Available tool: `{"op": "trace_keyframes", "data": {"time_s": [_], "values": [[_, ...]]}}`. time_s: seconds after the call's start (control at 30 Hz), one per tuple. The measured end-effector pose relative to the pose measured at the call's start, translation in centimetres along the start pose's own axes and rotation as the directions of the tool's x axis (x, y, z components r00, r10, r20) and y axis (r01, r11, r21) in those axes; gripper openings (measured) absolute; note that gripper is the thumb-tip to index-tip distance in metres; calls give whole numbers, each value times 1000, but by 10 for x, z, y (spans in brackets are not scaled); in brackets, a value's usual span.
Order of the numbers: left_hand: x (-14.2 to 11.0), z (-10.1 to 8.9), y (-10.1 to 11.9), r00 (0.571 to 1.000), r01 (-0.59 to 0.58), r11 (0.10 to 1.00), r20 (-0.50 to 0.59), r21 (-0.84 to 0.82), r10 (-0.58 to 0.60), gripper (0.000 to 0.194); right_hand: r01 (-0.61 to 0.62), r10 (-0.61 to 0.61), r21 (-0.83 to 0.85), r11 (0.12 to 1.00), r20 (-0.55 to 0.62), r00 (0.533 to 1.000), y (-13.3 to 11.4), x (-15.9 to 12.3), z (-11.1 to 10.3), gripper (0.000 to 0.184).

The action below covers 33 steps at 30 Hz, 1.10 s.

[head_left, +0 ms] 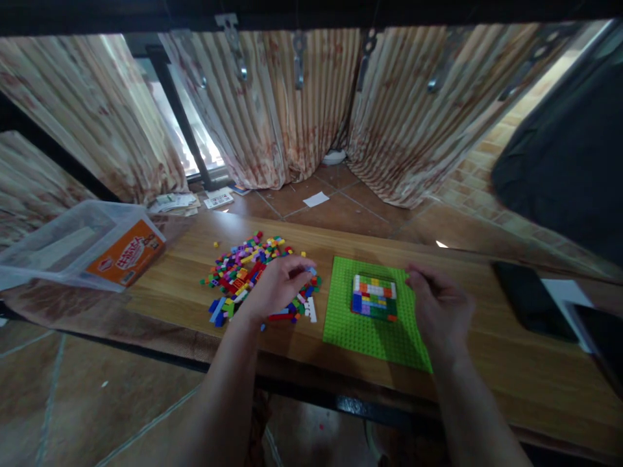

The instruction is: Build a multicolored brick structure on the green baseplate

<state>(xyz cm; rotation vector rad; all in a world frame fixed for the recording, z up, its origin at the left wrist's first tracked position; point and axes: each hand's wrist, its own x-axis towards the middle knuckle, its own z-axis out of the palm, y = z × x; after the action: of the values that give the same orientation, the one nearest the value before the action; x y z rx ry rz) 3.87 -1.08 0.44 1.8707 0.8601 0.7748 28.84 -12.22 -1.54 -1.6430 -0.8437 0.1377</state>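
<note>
My left hand (278, 285) is over the brick pile (242, 267), fingers narrow on a light blue brick (310, 270). My right hand (444, 308) is at the right edge of the green plate (338, 318), fingers drawn close; I cannot tell whether they grip anything. The brick mosaic (374, 298) sits inside the plate's edges, studs around it, and table (491, 353) wood runs rightward to a dark slab (528, 298)

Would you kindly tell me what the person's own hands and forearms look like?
The left hand and right hand are both ungloved, and the forearms show bare, with no sleeve, watch or bracelet in view. Blur could hide a thin ring.
</note>
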Motion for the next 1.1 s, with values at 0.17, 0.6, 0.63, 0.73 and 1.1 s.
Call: {"op": "trace_keyframes", "data": {"time_s": [0.17, 0.6, 0.63, 0.73, 1.1], "values": [[3, 38, 8, 997, 61, 942, 65, -329, -42, 22, -46, -4, 182, 982, 263, 965, -16, -17, 5, 22], [5, 85, 16, 969, 243, 767, 175, -594, -171, 40, 121, -189, 152, 981, 593, 783, -22, -22, 2, 15], [5, 87, 17, 965, 262, 751, 178, -606, -193, 39, 126, -188, 144, 981, 592, 784, -22, -23, 2, 15], [4, 90, 20, 952, 305, 694, 184, -651, -246, 37, 144, -180, 108, 984, 600, 780, -20, -23, 3, 15], [1, 92, 17, 937, 339, 609, 200, -718, -285, 39, 289, -241, 4, 957, 562, 791, -23, -27, 3, 17]]}}
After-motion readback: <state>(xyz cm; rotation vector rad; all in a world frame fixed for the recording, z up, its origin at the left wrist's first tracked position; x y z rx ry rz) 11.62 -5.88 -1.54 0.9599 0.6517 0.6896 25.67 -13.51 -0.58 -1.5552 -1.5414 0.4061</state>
